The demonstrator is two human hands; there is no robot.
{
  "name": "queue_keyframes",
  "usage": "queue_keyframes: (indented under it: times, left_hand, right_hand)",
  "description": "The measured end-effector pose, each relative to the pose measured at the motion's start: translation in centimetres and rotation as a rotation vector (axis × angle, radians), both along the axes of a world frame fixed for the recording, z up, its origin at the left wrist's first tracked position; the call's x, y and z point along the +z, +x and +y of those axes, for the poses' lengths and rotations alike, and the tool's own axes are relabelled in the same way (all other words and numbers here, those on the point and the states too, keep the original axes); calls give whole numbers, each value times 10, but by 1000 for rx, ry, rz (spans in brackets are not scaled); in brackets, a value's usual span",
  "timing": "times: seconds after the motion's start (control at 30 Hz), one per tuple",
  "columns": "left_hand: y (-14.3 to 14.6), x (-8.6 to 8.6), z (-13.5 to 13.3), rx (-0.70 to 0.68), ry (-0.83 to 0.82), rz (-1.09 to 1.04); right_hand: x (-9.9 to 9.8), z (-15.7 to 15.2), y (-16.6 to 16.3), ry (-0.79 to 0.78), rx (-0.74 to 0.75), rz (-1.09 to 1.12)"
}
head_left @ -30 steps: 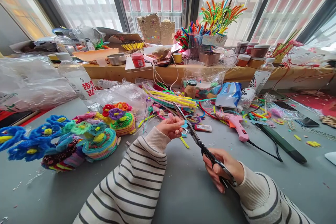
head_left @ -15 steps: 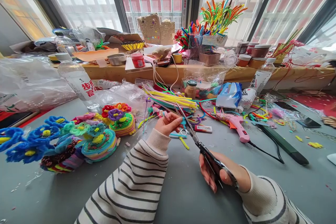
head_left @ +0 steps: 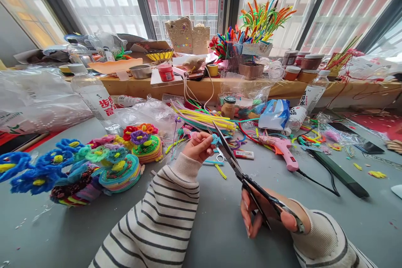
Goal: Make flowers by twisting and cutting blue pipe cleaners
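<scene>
Pinched in the fingertips of my left hand (head_left: pixel 198 146) is a small light-blue fuzzy piece (head_left: pixel 215 140), which looks like pipe cleaner; its exact shape is partly hidden. My right hand (head_left: pixel 266 209) grips black-handled scissors (head_left: pixel 236 165), thumb and fingers in the handles. The scissors' blades are parted and point up and away, close beside the blue piece. Just beyond both hands lies a bundle of yellow and pastel pipe cleaners (head_left: pixel 213 121). A small tube with a white label (head_left: pixel 243 154) rests behind the blades.
Pipe-cleaner flowers (head_left: pixel 58 159) and round layered pieces (head_left: pixel 120 173) stand at left. A pink glue gun (head_left: pixel 284 150) and a dark green bar (head_left: pixel 339 174) lie at right. Bottles, plastic bags and a wooden ledge (head_left: pixel 194 88) with jars line the back.
The blue piece shows more clearly at my left fingertips, and that hand has shifted slightly left. My right hand has moved a little right and down, with the scissors' blades opened slightly wider.
</scene>
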State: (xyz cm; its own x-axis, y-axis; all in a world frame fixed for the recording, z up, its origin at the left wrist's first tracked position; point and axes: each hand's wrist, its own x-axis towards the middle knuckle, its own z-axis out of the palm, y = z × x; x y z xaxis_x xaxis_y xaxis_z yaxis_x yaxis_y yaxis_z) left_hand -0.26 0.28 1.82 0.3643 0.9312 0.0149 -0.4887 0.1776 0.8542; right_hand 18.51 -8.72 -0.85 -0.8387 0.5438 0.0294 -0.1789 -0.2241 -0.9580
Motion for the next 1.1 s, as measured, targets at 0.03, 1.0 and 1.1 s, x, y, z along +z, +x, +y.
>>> queue_keyframes:
  times: [0.03, 1.0, 1.1]
  left_hand:
    - [0, 0, 0, -8, 6, -8]
    - [-6, -2, 0, -182, -126, 189]
    - [-6, -2, -1, -194, -141, 204]
  right_hand:
    - [0, 0, 0, 18, -15, 1]
    - [-7, -3, 5, 38, -54, -56]
    - [-8, -2, 5, 25, -63, -60]
